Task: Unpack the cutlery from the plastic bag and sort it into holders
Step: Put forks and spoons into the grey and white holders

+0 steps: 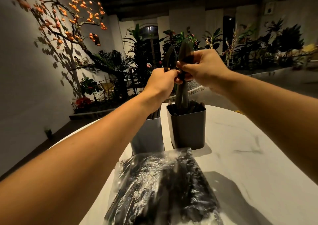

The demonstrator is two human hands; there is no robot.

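Head view, items listed left to right.

Left arm: reaches forward and up from the near left, forearm bare. Left hand (161,82): raised above the holders, fingers curled round a few dark cutlery pieces (169,57) that rise from the fist; piece type too blurred to tell.

White holder (148,137): upright on the table (240,147), far of the bag, partly hidden by the left forearm; dark handles stand in it.

Plastic bag (163,187): clear, crinkled, lying near centre on the table, filled with dark cutlery.

Dark grey holder (188,128): upright just right of the white one, holding dark cutlery.

Right arm: comes in from the near right, angled up. Right hand (201,69): close against the left hand, fingers and thumb pinching a dark bundle (183,87) that hangs down toward the grey holder and extends above the fingers.
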